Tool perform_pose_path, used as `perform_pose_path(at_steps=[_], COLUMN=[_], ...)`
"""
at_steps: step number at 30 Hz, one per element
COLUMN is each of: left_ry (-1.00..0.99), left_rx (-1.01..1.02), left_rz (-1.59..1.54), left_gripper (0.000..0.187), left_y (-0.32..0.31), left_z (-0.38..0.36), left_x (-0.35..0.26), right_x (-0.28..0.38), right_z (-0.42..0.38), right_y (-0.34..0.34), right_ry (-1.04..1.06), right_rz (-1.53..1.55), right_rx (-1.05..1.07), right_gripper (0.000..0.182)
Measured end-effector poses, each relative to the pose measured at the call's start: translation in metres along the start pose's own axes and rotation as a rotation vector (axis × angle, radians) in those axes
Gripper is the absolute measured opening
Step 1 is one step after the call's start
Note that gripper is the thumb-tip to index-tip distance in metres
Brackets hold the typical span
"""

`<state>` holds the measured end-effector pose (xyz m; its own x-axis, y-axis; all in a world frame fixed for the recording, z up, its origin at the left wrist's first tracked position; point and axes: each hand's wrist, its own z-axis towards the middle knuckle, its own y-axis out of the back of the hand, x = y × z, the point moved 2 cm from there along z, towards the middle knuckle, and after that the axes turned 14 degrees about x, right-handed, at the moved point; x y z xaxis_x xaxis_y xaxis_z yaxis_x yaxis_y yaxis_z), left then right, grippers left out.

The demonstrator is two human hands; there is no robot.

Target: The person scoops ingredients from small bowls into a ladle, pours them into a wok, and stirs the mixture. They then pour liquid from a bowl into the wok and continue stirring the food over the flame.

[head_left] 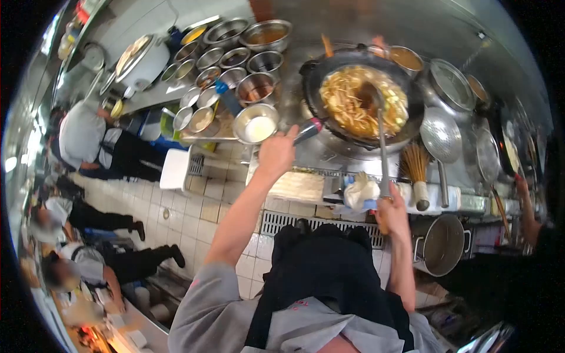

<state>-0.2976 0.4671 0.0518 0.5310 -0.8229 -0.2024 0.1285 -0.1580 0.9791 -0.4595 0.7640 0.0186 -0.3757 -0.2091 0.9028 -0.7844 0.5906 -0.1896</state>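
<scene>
My left hand (276, 154) is closed round the end of the black handle (307, 130) of the wok (313, 88), beside a metal pan of white contents (258, 126). Its fingertips are partly hidden. In the wok, pale strips and light pieces lie in brown liquid (347, 97). My right hand (391, 212) grips the lower end of a long ladle (383, 159), whose bowl dips into the food. A bamboo brush (416, 167) and a perforated skimmer (441, 136) lie to the right of the ladle.
Several metal bowls (256, 88) stand left of the wok, with a white cooker (144, 62) beyond. A folded cloth (361, 191) is on the front edge. A large pot (441, 244) stands lower right. Several co-workers (88, 135) are at left; another person's hand (522, 187) is at right.
</scene>
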Motion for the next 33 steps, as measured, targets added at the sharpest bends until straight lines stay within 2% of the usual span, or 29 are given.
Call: perform_pose_path(at_steps=[1, 3, 6, 9, 11, 12, 15, 16, 19, 21, 22, 23, 24, 25, 26, 28, 29, 31, 33], left_ry=[0.024, 0.039, 0.045, 0.044, 0.038, 0.035, 0.035, 0.011, -0.004, 0.093, 0.1, 0.155, 0.228, 0.216, 0.25, 0.288, 0.344, 0.34, 0.301], left_rx=[0.038, 0.06, 0.034, 0.027, 0.016, 0.036, 0.038, -0.045, -0.247, -0.226, -0.393, -0.493, -0.615, -0.657, -0.681, -0.78, -0.782, -0.747, -0.759], left_rz=[-0.029, -0.072, -0.118, -0.172, -0.204, -0.263, -0.75, -0.784, -1.128, -1.304, -1.353, -1.064, -0.839, -0.846, -0.981, -0.84, -0.713, -0.915, -0.864], left_gripper=[0.052, 0.053, 0.053, 0.052, 0.052, 0.054, 0.058, 0.061, 0.062, 0.068, 0.069, 0.07, 0.069, 0.067, 0.064, 0.063, 0.063, 0.065, 0.066], left_y=[0.004, 0.001, -0.012, -0.014, -0.016, -0.014, -0.012, -0.016, -0.021, -0.003, -0.002, 0.014, 0.004, 0.001, 0.02, -0.012, -0.02, -0.037, -0.057], left_z=[-0.002, -0.002, -0.004, -0.008, -0.007, -0.009, -0.012, -0.012, -0.017, -0.022, -0.018, -0.018, -0.007, 0.002, 0.005, 0.029, 0.037, 0.052, 0.067], left_x=[0.001, 0.006, 0.022, 0.029, 0.035, 0.038, 0.053, 0.063, 0.096, 0.126, 0.142, 0.16, 0.191, 0.217, 0.217, 0.272, 0.288, 0.307, 0.322], right_x=[0.0, 0.022, -0.007, 0.008, 0.022, 0.019, -0.003, -0.006, -0.012, -0.008, -0.006, -0.004, 0.0, 0.006, 0.008, 0.011, 0.012, 0.009, -0.008], right_z=[0.0, -0.009, 0.005, 0.002, -0.004, -0.004, 0.007, 0.012, 0.016, 0.017, 0.017, 0.015, 0.013, 0.011, 0.01, 0.01, 0.01, 0.013, 0.014], right_y=[0.006, 0.009, -0.002, -0.007, 0.01, 0.016, 0.001, -0.002, -0.006, -0.012, -0.014, -0.014, -0.018, -0.023, -0.025, -0.027, -0.027, -0.021, -0.001], right_ry=[-0.049, -0.052, 0.082, -0.035, -0.081, -0.086, 0.047, 0.058, 0.067, 0.047, 0.035, 0.023, -0.004, -0.031, -0.056, -0.092, -0.105, -0.102, -0.072], right_rz=[0.11, 0.22, -0.237, 0.044, 0.35, 0.336, -0.131, -0.271, -0.31, -0.267, -0.26, -0.252, -0.269, -0.287, -0.276, -0.25, -0.237, -0.243, -0.277], right_rx=[-0.013, 0.12, -0.002, -0.064, 0.036, -0.047, -0.018, -0.007, -0.06, -0.061, -0.078, -0.1, -0.098, -0.097, -0.104, -0.102, -0.096, -0.082, -0.105], right_gripper=[0.06, 0.058, 0.058, 0.06, 0.064, 0.065, 0.054, 0.058, 0.061, 0.064, 0.065, 0.065, 0.066, 0.067, 0.067, 0.067, 0.067, 0.067, 0.066])
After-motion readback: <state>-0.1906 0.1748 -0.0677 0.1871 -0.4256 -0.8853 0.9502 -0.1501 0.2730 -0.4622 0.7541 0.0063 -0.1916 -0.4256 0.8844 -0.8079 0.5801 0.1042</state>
